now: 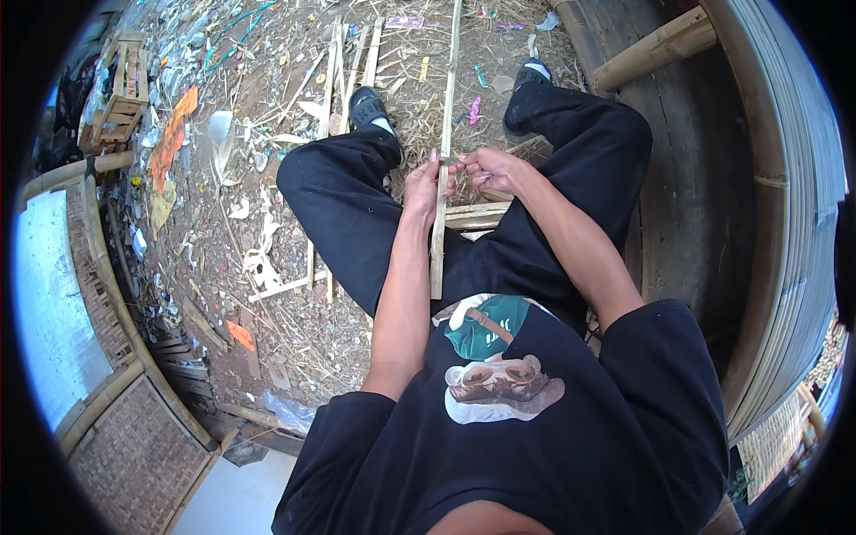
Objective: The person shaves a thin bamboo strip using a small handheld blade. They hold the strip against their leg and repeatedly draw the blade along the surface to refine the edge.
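Note:
A long, narrow wooden strip point(437, 259) runs from my lap away between my feet. My left hand point(421, 190) is closed around it just beyond my knees' inner side, thumb along the strip. Opposite, my right hand point(490, 169) pinches a small, dark, flat piece point(450, 161) that lies across the strip at my left fingertips. The piece is too small for me to tell its kind. Under my hands, between my legs, lie pale wooden pieces point(477, 215), partly hidden by my trousers.
Several thin wooden strips point(349, 67) lie on the littered dirt ground by my left foot. A wooden crate point(122, 85) stands at the far left. Bamboo poles point(655, 49) and dark planks point(691, 178) border my right side. Woven panels point(143, 455) stand at the left.

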The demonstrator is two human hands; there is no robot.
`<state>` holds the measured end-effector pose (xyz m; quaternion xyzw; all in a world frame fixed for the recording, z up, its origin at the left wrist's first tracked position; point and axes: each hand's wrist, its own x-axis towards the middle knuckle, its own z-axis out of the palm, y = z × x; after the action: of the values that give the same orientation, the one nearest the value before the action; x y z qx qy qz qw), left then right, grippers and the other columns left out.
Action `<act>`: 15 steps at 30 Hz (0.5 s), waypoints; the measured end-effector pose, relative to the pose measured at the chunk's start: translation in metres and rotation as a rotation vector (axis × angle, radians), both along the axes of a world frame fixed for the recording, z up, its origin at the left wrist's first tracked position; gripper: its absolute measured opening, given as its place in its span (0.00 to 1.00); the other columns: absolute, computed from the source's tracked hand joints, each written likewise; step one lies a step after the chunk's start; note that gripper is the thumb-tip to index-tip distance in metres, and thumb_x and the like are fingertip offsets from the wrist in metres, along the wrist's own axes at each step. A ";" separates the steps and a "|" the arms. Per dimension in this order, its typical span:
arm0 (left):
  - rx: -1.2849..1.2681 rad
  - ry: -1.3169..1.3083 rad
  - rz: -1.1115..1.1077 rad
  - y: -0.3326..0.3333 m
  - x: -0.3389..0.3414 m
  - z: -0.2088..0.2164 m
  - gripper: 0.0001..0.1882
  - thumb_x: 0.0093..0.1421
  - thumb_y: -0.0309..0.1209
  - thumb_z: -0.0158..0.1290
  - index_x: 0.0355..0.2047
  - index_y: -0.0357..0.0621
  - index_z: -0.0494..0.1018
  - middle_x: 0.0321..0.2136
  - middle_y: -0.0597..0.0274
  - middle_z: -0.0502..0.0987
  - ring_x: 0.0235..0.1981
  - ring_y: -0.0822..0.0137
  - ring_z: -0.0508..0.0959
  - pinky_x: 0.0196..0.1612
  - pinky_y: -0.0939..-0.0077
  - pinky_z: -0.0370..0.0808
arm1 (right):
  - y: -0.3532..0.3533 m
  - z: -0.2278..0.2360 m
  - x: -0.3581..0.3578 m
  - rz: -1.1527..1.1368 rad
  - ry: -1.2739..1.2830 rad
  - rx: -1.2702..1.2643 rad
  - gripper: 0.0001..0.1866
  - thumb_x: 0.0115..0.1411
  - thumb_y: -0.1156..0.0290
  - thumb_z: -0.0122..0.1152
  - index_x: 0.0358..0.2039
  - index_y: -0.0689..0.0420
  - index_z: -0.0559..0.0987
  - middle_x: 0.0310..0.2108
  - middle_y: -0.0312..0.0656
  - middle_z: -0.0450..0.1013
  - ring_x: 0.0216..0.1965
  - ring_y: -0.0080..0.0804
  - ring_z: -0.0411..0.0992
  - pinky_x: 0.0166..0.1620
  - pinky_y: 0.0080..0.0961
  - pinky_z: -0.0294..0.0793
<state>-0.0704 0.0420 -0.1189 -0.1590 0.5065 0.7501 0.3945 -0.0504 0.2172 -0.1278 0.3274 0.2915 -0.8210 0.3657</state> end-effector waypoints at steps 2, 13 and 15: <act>-0.032 -0.001 0.001 0.000 0.000 -0.004 0.21 0.66 0.44 0.44 0.36 0.34 0.70 0.24 0.61 0.73 0.18 0.75 0.68 0.17 0.86 0.63 | 0.003 -0.005 -0.001 0.018 -0.022 -0.063 0.08 0.66 0.73 0.40 0.34 0.62 0.67 0.14 0.25 0.51 0.13 0.14 0.44 0.16 0.15 0.48; -0.199 -0.099 0.016 0.013 -0.002 -0.012 0.22 0.64 0.49 0.47 0.29 0.39 0.68 0.20 0.64 0.69 0.12 0.77 0.63 0.11 0.85 0.55 | -0.003 -0.017 -0.005 -0.039 -0.110 0.050 0.06 0.65 0.75 0.43 0.32 0.62 0.67 0.14 0.27 0.52 0.13 0.16 0.45 0.16 0.15 0.48; -0.217 -0.104 0.015 0.015 -0.003 -0.014 0.22 0.64 0.49 0.46 0.29 0.39 0.68 0.19 0.64 0.69 0.12 0.77 0.62 0.11 0.85 0.54 | -0.003 -0.019 -0.005 -0.035 -0.096 0.058 0.05 0.64 0.75 0.44 0.31 0.61 0.67 0.14 0.28 0.54 0.13 0.16 0.46 0.17 0.16 0.49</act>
<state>-0.0732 0.0569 -0.1333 -0.2433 0.5622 0.6845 0.3952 -0.0549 0.2144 -0.1473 0.3820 0.2917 -0.8017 0.3552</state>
